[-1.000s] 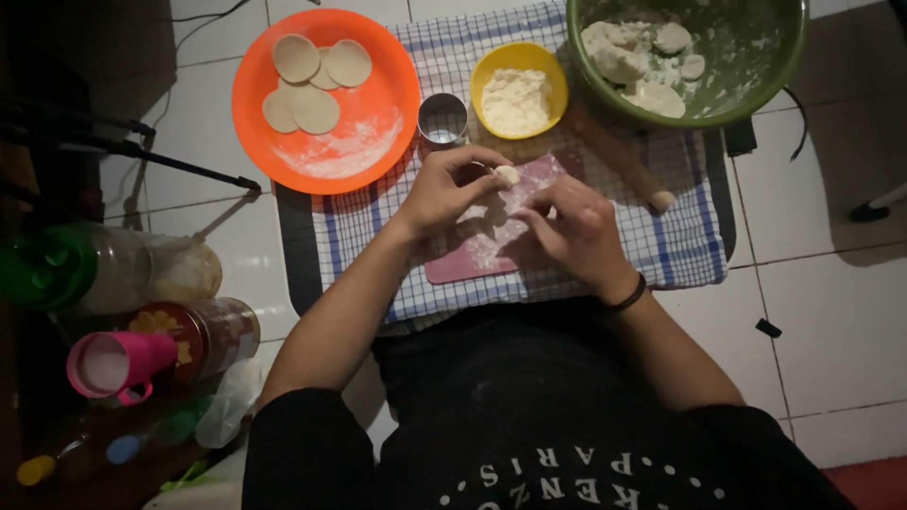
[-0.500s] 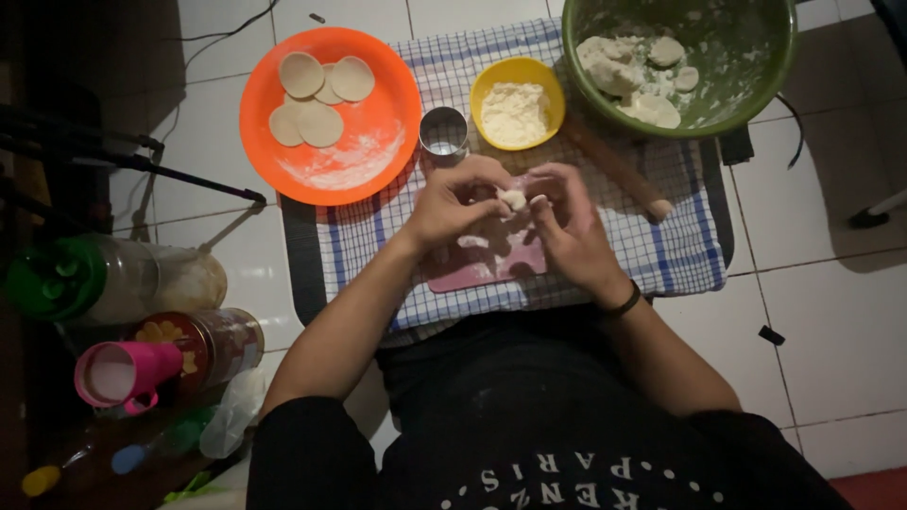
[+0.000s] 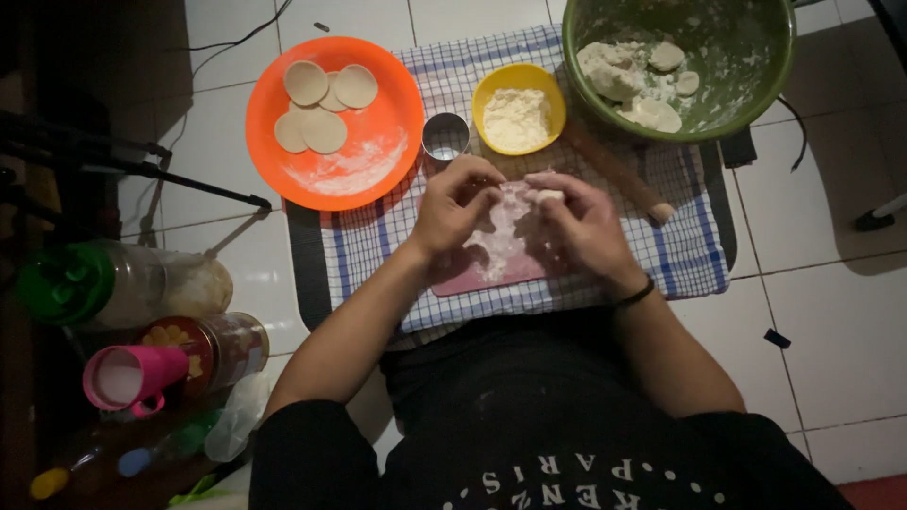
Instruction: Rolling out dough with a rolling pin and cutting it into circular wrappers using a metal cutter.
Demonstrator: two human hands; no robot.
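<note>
A small lump of dough (image 3: pixel 548 196) sits at the fingertips of my right hand (image 3: pixel 581 229), just above a floured pink board (image 3: pixel 501 260). My left hand (image 3: pixel 455 206) curls close beside it, fingers bent toward the dough; whether it touches the lump is hidden. Both hands hover over the board, which lies on a blue checked cloth (image 3: pixel 680 250). A wooden rolling pin (image 3: pixel 619 175) lies on the cloth just right of my right hand.
An orange plate (image 3: pixel 378 161) with several flat dough rounds stands at the far left. A metal ring cutter (image 3: pixel 445 136), a yellow bowl of flour (image 3: pixel 518 118) and a green bowl of dough (image 3: pixel 746 57) stand behind the board. Jars and a pink cup (image 3: pixel 132 376) crowd the left.
Both hands lifted from the board with the dough lump and drew together around it. The view has shifted slightly.
</note>
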